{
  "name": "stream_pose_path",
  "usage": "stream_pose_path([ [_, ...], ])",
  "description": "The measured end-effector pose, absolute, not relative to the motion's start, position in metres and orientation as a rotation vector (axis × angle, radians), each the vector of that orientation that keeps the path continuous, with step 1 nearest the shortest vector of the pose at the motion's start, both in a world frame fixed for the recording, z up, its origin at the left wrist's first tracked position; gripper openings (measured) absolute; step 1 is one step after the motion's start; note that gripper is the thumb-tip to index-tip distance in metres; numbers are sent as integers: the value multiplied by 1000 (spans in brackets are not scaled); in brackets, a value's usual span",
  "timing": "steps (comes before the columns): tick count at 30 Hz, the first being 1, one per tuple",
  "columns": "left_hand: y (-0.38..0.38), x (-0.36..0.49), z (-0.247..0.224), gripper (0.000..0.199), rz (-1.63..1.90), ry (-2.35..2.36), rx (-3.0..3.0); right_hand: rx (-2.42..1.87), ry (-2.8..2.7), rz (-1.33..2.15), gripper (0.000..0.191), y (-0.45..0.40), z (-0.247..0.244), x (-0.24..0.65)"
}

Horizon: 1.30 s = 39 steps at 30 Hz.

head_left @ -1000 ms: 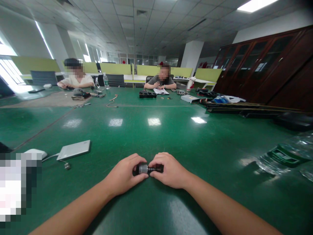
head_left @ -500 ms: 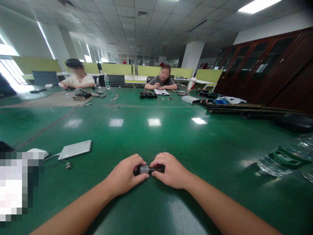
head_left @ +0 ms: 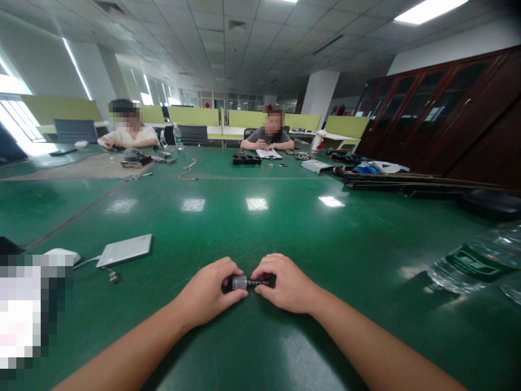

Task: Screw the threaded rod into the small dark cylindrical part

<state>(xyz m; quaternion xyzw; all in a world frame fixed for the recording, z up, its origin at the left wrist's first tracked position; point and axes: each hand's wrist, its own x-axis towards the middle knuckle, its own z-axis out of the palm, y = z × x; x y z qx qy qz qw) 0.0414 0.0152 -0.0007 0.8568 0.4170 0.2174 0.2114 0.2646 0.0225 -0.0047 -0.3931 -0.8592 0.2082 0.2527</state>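
Observation:
Low in the middle of the view, a small grey metal cylinder [head_left: 240, 282] with a dark, ridged rod [head_left: 256, 282] lies sideways just over the green table. My left hand [head_left: 211, 288] is closed on the cylinder, thumb below and fingers above. My right hand [head_left: 283, 285] is curled around the rod's right end, thumb and fingers pinching it. That end is partly hidden by the fingers. Whether the ridges are a spring or a screw thread, I cannot tell.
A silver flat box [head_left: 125, 251] with a cable lies at left. Plastic water bottles [head_left: 468, 266] lie at right. Two people sit across the green table [head_left: 244, 222], with a black tray [head_left: 247, 158], papers and tools near them. Long dark bars [head_left: 391, 182] lie at far right.
My right hand has shifted very slightly right, and a little more of the ridged rod shows between the hands. My left hand has stayed almost still.

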Motion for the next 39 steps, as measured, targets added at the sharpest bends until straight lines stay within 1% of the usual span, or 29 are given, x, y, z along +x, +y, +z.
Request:
stream_pose_path([
  [19, 15, 41, 0, 20, 575, 1172, 2384, -1073, -2349, 577, 15, 24, -5, 270],
  [34, 17, 41, -2, 18, 611, 1202, 2381, -1120, -2327, 557, 8, 30, -3, 276],
  [39, 17, 42, 0, 17, 630, 1234, 2358, -1171, -2323, 573, 9, 34, -3, 283],
])
